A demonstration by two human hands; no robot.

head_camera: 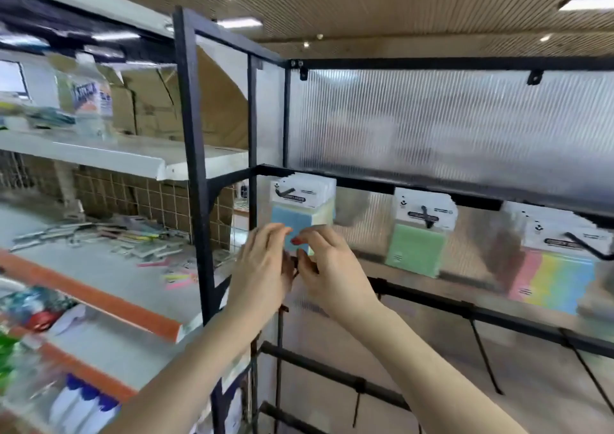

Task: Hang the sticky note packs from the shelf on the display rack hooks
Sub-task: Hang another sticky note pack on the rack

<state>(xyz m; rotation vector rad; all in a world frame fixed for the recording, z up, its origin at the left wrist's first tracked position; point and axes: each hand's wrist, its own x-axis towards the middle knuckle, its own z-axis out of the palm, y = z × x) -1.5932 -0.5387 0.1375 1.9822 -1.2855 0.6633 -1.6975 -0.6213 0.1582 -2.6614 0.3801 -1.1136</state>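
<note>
A bunch of blue and yellow sticky note packs [300, 211] hangs on the leftmost hook of the black display rack [432, 186]. My left hand [262, 264] and my right hand [327, 264] meet just below it, fingertips on the lower edge of the front blue pack. The fingers are curled; what they pinch is partly hidden. A green pack bunch [417, 246] hangs on the middle hook. A pink, yellow and blue striped bunch [553, 277] hangs on the right hook.
Loose sticky note packs [139, 244] lie scattered on the grey shelf [99, 267] to the left. A clear bottle [89, 101] stands on the upper white shelf. Empty black hooks [485, 357] stick out from the lower rack bars.
</note>
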